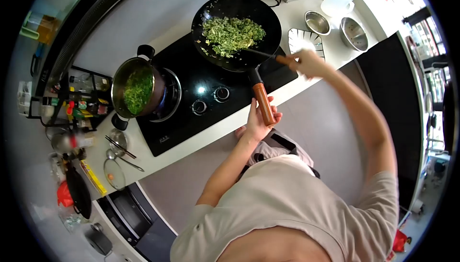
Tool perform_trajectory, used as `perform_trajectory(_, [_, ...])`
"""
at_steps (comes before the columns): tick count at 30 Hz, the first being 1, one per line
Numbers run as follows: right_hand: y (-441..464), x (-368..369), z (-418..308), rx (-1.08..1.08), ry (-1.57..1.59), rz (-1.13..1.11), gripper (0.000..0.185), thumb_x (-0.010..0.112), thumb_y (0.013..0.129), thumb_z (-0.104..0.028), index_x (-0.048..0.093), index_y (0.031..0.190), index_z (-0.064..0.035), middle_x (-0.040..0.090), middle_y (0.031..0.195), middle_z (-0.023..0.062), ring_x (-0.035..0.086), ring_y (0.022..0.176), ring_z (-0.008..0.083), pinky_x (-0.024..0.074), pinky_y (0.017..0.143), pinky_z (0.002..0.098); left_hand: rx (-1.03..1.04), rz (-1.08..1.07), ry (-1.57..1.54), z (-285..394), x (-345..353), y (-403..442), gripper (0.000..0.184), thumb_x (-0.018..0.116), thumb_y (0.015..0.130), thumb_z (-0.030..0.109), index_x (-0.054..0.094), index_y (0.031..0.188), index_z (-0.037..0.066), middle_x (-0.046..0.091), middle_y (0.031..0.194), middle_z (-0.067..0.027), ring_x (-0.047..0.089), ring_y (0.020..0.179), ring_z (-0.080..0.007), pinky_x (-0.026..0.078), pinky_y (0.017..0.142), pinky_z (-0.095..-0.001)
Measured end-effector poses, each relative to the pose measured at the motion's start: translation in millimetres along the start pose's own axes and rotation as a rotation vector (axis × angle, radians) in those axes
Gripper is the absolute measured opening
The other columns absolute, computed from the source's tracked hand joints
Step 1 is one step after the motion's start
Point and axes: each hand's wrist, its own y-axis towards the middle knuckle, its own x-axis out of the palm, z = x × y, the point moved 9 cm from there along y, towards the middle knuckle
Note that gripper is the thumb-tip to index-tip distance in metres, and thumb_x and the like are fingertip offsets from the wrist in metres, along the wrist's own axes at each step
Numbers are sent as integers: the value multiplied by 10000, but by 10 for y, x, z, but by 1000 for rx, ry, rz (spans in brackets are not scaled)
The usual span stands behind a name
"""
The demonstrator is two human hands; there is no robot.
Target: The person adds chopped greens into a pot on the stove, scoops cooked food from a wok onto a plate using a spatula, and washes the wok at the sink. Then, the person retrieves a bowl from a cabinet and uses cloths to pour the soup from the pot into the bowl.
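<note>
A black wok (203,46) stands at the back right of the black glass stove (191,125), with chopped green food (230,34) in it. My left hand (261,120) is closed around the wok's brown handle (263,103), which points toward my body. My right hand (309,64) grips the wooden handle of a spatula (261,52); its metal end reaches into the food. On the left burner sits a pot (155,87) holding green leafy food (137,91), and a blue flame shows beside its base.
Right of the wok are a ribbed white dish (299,36), two metal bowls (317,23) (353,34) and a white pitcher (337,0). On the left are a spice rack (88,100), chopsticks (120,147), a ladle (129,163) and a glass lid (114,173).
</note>
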Motion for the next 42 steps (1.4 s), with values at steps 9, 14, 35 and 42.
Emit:
perform_trajectory(9, [-232,208,165,-157,129,212,353,598,787,-130,644,1121,-29,601,686,217,612,602,335,478,595,382,67,-39,-122,-102,-181,330,513,430,968,485,517,1196,34,650,920,-158,671,879,-352,578,794,-403])
perform_trajectory(14, [-352,-118,315,-184,124,225,376,632,787,-119,640,1151,-25,609,684,196,611,588,250,475,601,336,192,251,385,-365,-413,1084,418,481,979,395,491,1216,51,597,1053,-123,651,947,-264,548,815,-337])
perform_trajectory(35, [-1084,-1184,1152,-252,240,296,376,643,783,-20,624,1157,4,587,703,215,554,566,285,461,579,333,634,731,530,-228,-440,2824,171,475,980,162,482,1044,3,577,905,-97,638,768,-202,578,673,-327])
perform_trajectory(42, [-1344,-1255,1717,-7,193,347,379,648,771,-20,631,1149,-8,551,649,175,501,511,219,437,558,295,561,603,412,-293,-440,2749,277,473,995,210,435,1131,-29,582,996,-168,647,879,-249,566,816,-330])
